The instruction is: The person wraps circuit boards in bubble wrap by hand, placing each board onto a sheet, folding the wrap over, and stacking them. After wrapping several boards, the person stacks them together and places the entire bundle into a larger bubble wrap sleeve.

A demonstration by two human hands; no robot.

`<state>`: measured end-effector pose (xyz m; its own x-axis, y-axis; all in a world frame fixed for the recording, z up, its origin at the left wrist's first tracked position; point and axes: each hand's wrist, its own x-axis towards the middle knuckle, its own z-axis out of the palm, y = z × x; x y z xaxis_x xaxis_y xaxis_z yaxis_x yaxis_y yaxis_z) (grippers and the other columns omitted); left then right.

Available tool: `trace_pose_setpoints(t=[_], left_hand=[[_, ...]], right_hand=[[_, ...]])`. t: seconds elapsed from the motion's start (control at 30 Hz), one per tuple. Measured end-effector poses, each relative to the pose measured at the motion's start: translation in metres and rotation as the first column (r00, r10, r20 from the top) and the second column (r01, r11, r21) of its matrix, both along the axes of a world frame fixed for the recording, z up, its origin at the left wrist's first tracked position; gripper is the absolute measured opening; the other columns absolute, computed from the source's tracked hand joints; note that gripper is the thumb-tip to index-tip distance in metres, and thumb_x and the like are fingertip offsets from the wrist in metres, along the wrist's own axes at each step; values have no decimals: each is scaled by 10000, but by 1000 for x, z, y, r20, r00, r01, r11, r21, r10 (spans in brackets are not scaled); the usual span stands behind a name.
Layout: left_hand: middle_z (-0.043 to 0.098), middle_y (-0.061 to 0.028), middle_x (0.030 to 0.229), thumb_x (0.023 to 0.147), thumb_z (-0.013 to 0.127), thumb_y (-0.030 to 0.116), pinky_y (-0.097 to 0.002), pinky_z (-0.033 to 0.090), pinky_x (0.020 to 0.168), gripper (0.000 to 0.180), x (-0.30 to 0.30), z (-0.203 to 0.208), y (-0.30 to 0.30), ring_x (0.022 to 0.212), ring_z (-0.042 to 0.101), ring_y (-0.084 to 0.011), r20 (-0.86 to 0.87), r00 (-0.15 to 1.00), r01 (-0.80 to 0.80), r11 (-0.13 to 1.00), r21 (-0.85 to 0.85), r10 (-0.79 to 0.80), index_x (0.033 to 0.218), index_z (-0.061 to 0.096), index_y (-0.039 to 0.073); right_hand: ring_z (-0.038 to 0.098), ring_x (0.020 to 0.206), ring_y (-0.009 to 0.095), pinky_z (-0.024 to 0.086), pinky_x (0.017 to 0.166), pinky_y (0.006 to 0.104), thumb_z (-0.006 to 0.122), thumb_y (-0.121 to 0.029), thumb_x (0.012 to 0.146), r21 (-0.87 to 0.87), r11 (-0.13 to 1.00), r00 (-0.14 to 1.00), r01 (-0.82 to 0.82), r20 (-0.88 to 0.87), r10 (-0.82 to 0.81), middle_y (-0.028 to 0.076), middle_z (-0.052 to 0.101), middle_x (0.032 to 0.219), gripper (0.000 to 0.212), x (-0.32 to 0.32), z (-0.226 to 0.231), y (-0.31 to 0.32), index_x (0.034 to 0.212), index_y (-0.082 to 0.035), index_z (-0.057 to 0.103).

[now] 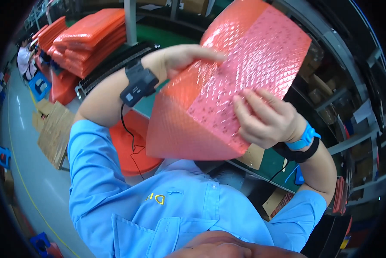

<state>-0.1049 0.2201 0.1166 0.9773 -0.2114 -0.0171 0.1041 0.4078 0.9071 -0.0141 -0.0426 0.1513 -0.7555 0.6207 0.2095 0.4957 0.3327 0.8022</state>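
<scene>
A large red bubble-wrap bag (227, 86) is held up in front of my chest, tilted, with a lighter pink, dotted strip running across it. My left hand (186, 58) grips its upper left side, one digit lying straight along the front while the other fingers are partly hidden behind the wrap. On the lower right part, my right hand (266, 118) presses curled fingers against the pink strip near the edge. Whatever may lie inside the bag cannot be made out. A black strapped device (138, 86) sits on my left wrist and a blue band (304, 138) on my right.
Red padded bags (92, 34) lie in tall stacks at the back left. Below the held bag are a round red stool (135, 159) and a green worktop (255, 172). Shelving with boxes (324, 86) stands at right. Flat cardboard (55, 133) and a blue stool (40, 86) are at left.
</scene>
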Motion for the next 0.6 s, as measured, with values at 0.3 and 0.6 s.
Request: trace_pose_setpoints(t=[0.3, 0.6], left_hand=[[668, -156, 1275, 859, 731, 2, -453, 556, 999, 524, 3, -20, -11, 1142, 676, -266, 33, 999, 44, 991, -125, -40, 1352, 555, 9], [677, -133, 1251, 852, 719, -25, -387, 560, 955, 496, -10, -30, -24, 1108, 679, -237, 215, 948, -245, 969, 31, 233, 1322, 564, -9]], right_hand=[[699, 988, 294, 585, 819, 379, 618, -207, 791, -35, 999, 999, -19, -32, 18, 110, 705, 1107, 101, 27, -22, -7, 719, -136, 615], [619, 1162, 281, 527, 943, 409, 633, -254, 813, -33, 994, 993, 100, -54, -102, 136, 644, 1265, 152, 38, -29, 6, 849, -107, 651]])
